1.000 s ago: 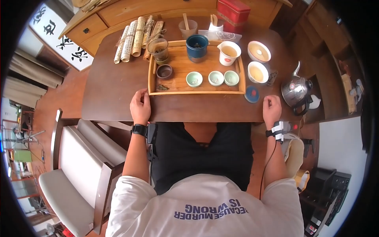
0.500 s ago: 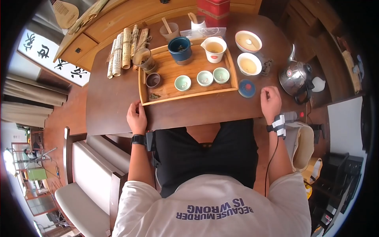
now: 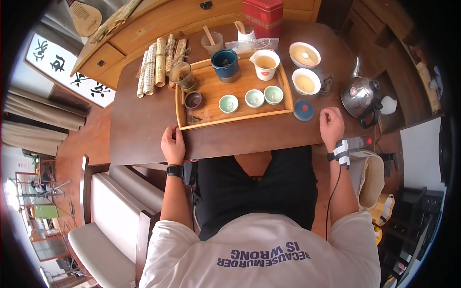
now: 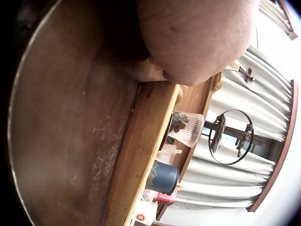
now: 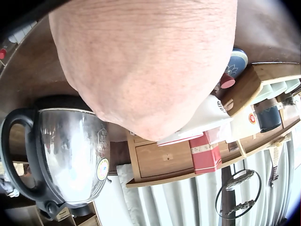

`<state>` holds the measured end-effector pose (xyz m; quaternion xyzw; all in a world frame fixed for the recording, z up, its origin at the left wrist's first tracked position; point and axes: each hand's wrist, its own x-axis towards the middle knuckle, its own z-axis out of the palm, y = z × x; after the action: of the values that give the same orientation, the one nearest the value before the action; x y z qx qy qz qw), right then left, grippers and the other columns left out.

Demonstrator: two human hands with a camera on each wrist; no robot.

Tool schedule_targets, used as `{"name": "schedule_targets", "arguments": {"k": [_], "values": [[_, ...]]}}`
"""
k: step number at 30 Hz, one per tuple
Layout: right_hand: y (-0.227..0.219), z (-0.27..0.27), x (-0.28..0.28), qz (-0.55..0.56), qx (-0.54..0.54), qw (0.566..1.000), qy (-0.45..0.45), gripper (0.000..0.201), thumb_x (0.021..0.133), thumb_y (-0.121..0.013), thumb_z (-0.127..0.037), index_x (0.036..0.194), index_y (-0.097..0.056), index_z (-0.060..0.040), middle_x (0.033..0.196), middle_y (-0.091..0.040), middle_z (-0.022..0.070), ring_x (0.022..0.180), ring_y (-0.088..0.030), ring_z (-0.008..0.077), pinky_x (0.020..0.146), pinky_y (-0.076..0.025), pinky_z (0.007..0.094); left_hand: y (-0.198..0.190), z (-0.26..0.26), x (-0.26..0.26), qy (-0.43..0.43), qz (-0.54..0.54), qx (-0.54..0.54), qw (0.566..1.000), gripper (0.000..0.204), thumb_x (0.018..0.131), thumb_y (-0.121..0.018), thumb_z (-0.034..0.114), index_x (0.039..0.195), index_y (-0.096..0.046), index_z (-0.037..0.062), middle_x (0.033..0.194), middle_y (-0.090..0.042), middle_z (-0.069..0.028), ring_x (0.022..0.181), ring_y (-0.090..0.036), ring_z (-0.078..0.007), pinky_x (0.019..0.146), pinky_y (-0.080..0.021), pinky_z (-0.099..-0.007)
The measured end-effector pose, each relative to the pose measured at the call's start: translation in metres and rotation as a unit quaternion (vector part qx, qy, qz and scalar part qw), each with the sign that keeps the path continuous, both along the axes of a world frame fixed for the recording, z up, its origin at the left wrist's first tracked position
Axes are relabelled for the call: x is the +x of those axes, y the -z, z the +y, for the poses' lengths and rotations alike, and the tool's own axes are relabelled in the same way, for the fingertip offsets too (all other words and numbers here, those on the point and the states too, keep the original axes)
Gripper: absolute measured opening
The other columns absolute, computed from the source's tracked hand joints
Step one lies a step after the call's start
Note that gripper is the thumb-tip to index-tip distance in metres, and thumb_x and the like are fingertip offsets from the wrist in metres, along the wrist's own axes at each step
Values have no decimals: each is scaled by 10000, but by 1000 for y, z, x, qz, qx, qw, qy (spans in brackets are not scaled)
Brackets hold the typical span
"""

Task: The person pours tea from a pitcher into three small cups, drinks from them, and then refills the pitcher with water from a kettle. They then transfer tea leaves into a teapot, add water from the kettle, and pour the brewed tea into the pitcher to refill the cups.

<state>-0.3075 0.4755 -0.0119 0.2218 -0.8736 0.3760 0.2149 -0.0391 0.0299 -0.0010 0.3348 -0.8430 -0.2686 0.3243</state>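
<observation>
In the head view my left hand (image 3: 173,145) rests at the table's edge, fingers loosely bent beside the near left corner of the wooden tray (image 3: 235,119); whether they touch it I cannot tell. My right hand (image 3: 332,128) lies on the table with loosely curled fingers, holding nothing, between the blue lid (image 3: 303,110) and the steel kettle (image 3: 357,97). On the tray stand a blue cup (image 3: 225,65), a white pitcher (image 3: 265,66), a small dark cup (image 3: 193,100), a ribbed glass (image 3: 183,77) and several pale green cups, one (image 3: 228,103) nearest the middle.
Right of the tray are two white bowls, one (image 3: 306,81) nearer me and one (image 3: 305,55) with a lid knob showing. Rolled scrolls (image 3: 150,70) lie at the back left, a red box (image 3: 263,18) stands behind, and a cushioned chair (image 3: 115,206) is at the left.
The head view has tilted and shifted, so the tray and table sit at a different angle. Both hands stay in nearly the same places by the tray corner and the kettle.
</observation>
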Motion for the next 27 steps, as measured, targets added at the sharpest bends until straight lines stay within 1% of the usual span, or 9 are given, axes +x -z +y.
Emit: {"name": "schedule_targets", "arguments": {"k": [1, 4, 7, 10, 13, 19, 27], "values": [[1, 0, 0, 1, 1, 1000, -1, 70, 903, -716, -59, 940, -681, -10, 975, -689, 134, 875, -668, 341, 756, -543, 412, 0, 0, 1, -2, -2, -1, 1000, 163, 1003, -653, 143, 1057, -739, 16, 949, -745, -201, 877, -722, -358, 799, -555, -415], [-1, 0, 1, -7, -8, 1000, -6, 67, 906, -715, -61, 938, -683, -11, 975, -689, 134, 874, -668, 339, 754, -542, 413, 3, -3, 3, 3, -11, -32, 999, 182, 1022, -652, 158, 1080, -742, 12, 940, -752, -194, 874, -736, -321, 807, -555, -391], [1, 0, 1, -4, -19, 1000, -7, 65, 909, -712, -62, 938, -683, -11, 975, -689, 134, 870, -667, 337, 749, -540, 413, 8, -6, 4, 8, 5, -39, 999, 189, 1026, -646, 167, 1068, -742, 10, 932, -747, -198, 869, -732, -332, 806, -554, -396], [-1, -1, 2, -14, -10, 1000, 2, 63, 912, -710, -62, 938, -684, -11, 975, -689, 133, 862, -665, 332, 742, -538, 410, 7, -6, 4, 11, -5, -40, 999, 191, 1028, -643, 169, 1061, -741, 7, 929, -745, -200, 869, -730, -337, 806, -554, -395], [-1, -1, 2, -1, 0, 1000, 1, 63, 911, -710, -63, 938, -684, -12, 968, -686, 131, 844, -661, 325, 734, -537, 407, 7, -6, 4, 7, -9, -40, 999, 195, 1028, -645, 173, 1057, -739, 5, 927, -746, -198, 871, -732, -331, 804, -554, -394], [-2, -1, 2, -15, -5, 1000, 3, 61, 909, -710, -62, 933, -684, -13, 954, -681, 126, 820, -657, 313, 725, -535, 403, 10, -8, 4, 14, -1, -42, 999, 170, 1013, -659, 154, 1053, -737, 8, 928, -746, -197, 867, -733, -325, 801, -556, -392], [-2, -2, 2, -15, -2, 1000, 6, 63, 910, -712, -65, 931, -686, -12, 955, -684, 125, 826, -659, 310, 725, -535, 399, 6, -6, 4, 15, -15, -35, 999, 150, 983, -670, 128, 1060, -743, 23, 912, -744, -186, 848, -733, -313, 797, -558, -393]]}}
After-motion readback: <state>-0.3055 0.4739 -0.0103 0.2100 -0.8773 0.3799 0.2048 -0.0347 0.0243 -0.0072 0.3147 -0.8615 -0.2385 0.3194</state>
